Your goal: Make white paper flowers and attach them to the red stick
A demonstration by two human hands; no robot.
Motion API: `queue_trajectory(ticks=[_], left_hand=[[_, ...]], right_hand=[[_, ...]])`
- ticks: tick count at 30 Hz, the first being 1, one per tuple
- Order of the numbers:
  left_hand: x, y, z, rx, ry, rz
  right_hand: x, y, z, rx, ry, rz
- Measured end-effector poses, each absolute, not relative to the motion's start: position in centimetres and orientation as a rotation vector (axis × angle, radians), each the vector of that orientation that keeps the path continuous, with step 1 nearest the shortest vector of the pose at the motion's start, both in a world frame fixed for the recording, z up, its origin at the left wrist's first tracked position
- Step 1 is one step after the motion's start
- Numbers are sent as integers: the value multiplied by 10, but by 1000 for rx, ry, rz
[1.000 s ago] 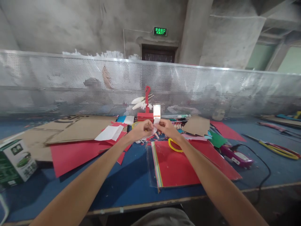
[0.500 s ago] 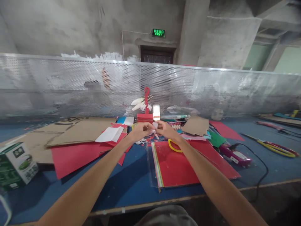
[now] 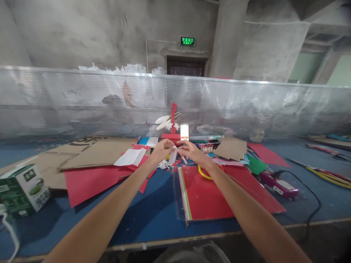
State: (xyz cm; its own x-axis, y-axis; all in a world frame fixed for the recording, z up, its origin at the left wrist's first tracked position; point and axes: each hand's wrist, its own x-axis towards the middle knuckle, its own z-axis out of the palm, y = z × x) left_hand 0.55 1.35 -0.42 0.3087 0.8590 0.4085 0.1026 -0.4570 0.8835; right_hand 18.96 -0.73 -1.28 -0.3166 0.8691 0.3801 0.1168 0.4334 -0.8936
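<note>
A small strip of white paper (image 3: 172,156) hangs between my two hands, above the cluttered middle of the table. My left hand (image 3: 162,150) pinches it from the left, fingers closed. On the other side, my right hand (image 3: 190,151) has thumb and fingertips pressed together at the paper's upper edge. Right behind the hands sits a red paper box (image 3: 170,137) with a tall red strip (image 3: 173,118) rising from it and white flowers (image 3: 163,122) beside the strip. A lit phone (image 3: 184,132) stands upright next to the box. White scraps (image 3: 165,164) lie below my left hand.
Cardboard (image 3: 95,153) and red paper spread over the left side, near a green-and-white carton (image 3: 24,190). On the right lie a pack of red paper sheets (image 3: 208,197), yellow-handled scissors (image 3: 205,173), a purple device (image 3: 279,185) with a black cable, and long tools. A perforated metal screen (image 3: 131,102) stands behind.
The white paper now hangs lower and shows more of its length between my hands. My fingers have shifted slightly around it. The whole view has moved a little.
</note>
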Motion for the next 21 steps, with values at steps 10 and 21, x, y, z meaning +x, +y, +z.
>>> queue_trajectory(ticks=[10,21], left_hand=[[6,24,-12,1924,875,1300],[1,15,-10,2500,1030,1100]], right_hand=[[181,10,-28,-907,-1736,872],[192,11,-28,-996,-1872,780]])
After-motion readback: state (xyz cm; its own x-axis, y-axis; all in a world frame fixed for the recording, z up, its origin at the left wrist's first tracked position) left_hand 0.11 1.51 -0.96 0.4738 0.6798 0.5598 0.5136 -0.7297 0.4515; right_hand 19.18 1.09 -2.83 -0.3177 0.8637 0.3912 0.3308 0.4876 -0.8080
